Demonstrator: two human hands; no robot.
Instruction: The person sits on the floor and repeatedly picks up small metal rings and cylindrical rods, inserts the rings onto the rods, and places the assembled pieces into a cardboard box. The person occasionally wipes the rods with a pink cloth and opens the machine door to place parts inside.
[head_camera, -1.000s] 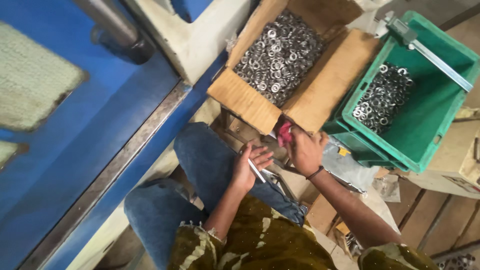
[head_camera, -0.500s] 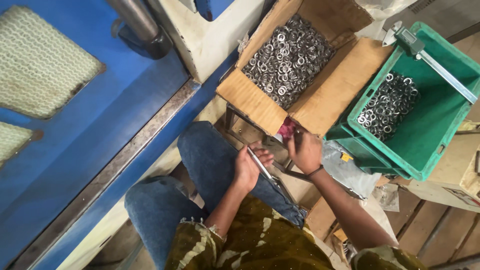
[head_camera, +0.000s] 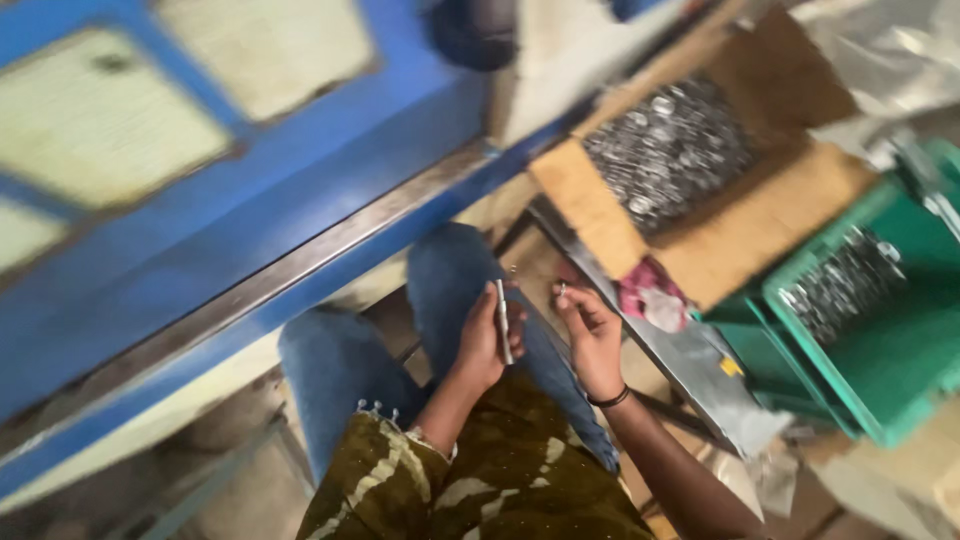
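1. Metal, thin and pale grey: a short rod (head_camera: 502, 320) stands nearly upright in the view, its long axis running from the knee end near the top down toward the person's lap, tilted only slightly.
2. The left hand (head_camera: 482, 345) holds the rod, fingers curled around its lower half, so the upper end sticks out free above the fingers.
3. The rod sits over the blue jeans (head_camera: 450, 285), between the two hands and just beside the right hand.
4. The right hand (head_camera: 592, 335) is raised next to it, fingers narrowly pinched on a small ring (head_camera: 563, 290) at the fingertips; the ring is too small and blurred to tell more.
5. A dark band circles the right wrist (head_camera: 608, 398).
6. Ring and rod are near each other but apart.
7. Beyond the hands, an open cardboard box (head_camera: 590, 205) holds a heap of silvery rings.
8. To its right a green crate (head_camera: 880, 380) holds a smaller heap of the same rings.
9. A pink rag (head_camera: 650, 292) lies at the box's near edge, between box and crate.
10. A blue machine frame (head_camera: 250, 240) runs slantwise across the upper left.
11. The whole view is motion-blurred, so fine detail is lost.
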